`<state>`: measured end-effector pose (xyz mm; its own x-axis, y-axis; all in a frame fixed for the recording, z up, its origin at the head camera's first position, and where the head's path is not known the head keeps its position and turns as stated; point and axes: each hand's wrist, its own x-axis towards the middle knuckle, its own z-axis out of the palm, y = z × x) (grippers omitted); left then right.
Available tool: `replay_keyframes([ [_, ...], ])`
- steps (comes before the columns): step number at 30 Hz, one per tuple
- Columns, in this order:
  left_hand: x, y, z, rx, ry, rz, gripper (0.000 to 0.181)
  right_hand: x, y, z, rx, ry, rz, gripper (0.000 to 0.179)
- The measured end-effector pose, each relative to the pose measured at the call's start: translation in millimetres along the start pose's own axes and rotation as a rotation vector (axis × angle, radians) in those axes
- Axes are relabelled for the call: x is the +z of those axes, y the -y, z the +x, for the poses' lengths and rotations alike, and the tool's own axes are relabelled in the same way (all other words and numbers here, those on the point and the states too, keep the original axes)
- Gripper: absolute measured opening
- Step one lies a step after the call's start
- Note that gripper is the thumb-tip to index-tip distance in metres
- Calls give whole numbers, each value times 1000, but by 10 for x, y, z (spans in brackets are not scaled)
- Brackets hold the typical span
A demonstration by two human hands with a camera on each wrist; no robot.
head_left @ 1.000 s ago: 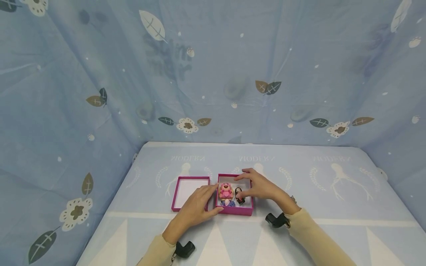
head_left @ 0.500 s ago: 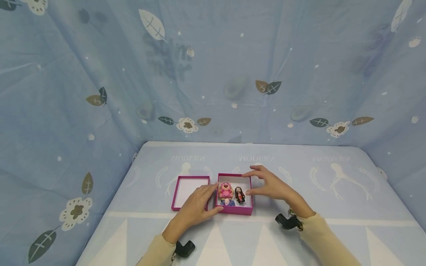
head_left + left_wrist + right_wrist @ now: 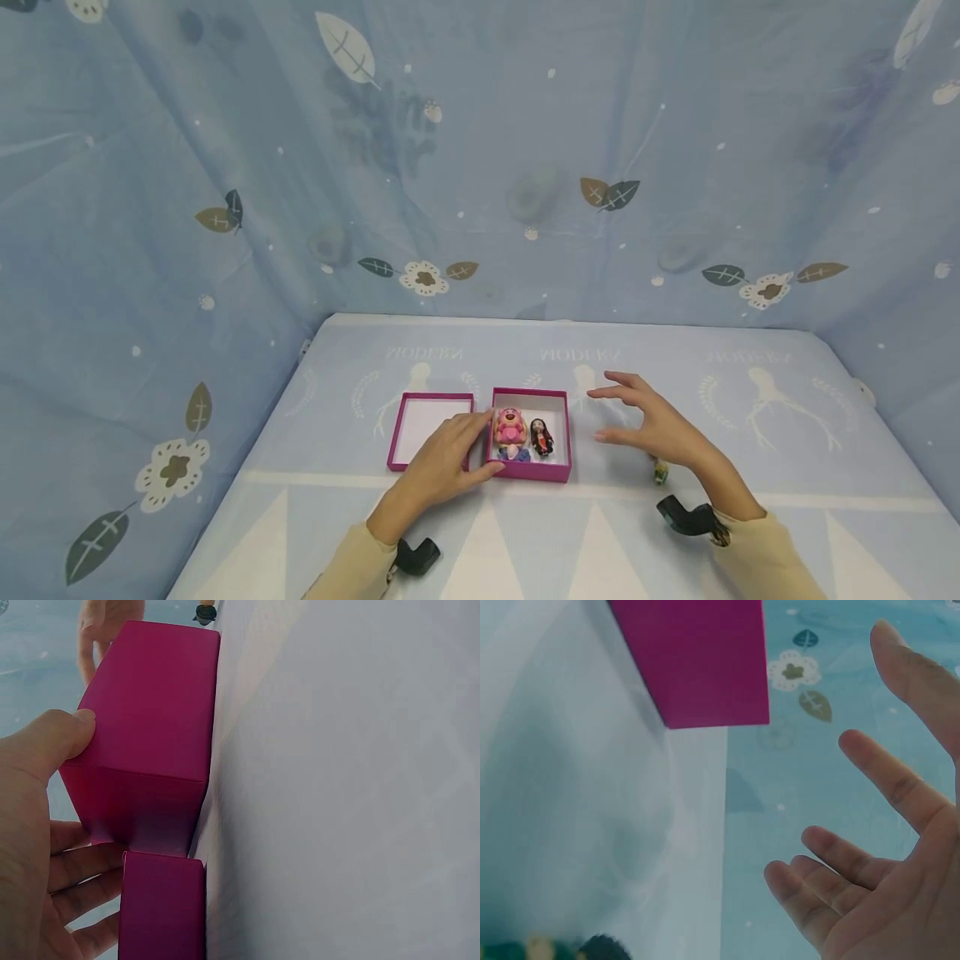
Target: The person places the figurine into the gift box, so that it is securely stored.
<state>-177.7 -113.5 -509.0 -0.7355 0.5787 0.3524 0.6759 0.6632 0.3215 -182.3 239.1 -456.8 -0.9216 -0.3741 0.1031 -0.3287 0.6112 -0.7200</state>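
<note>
The magenta box (image 3: pixel 531 472) stands with its top uncovered. Inside lie a pink bear figure (image 3: pixel 511 427) and a long-haired doll figure (image 3: pixel 542 437), with a blue and white piece (image 3: pixel 513 455) near the front. My left hand (image 3: pixel 442 465) holds the box at its front left corner; in the left wrist view the thumb (image 3: pixel 71 735) sits on one wall and the fingers lie by the adjoining wall. To the right, my right hand (image 3: pixel 656 423) hovers apart from the box, fingers spread and holding nothing. A small green and yellow figure (image 3: pixel 660 472) is partly hidden by the right wrist.
The magenta-rimmed lid (image 3: pixel 431 395) lies left of the box, inside up, partly covered by my left hand. A patterned pale cloth covers the table (image 3: pixel 750 467). Blue fabric walls (image 3: pixel 480 167) enclose the back and both sides.
My right hand has drawn out of the box to the right, leaving the doll figure inside. The green and yellow figure has come into sight. The left hand has stayed put.
</note>
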Motion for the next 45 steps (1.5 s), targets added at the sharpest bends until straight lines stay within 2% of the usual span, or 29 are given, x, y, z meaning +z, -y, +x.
replay_keyframes([
  [9,-10,5,13,8,-10,-6,80,51,-128,-100,23,-15,-9,58],
  [16,-15,-6,8,-4,7,-13,80,44,-247,-232,27,-50,-37,63],
  [25,-29,3,-13,-5,2,-10,80,64,-384,-427,-7,-27,-21,73],
  [32,6,2,6,2,7,-17,79,46,-553,-611,-12,-10,-83,82],
  [40,3,-2,3,-10,11,-22,79,93,-667,-695,-19,-17,-57,65],
  [45,0,1,2,-13,7,-22,79,64,-659,-718,-3,-10,-55,71],
])
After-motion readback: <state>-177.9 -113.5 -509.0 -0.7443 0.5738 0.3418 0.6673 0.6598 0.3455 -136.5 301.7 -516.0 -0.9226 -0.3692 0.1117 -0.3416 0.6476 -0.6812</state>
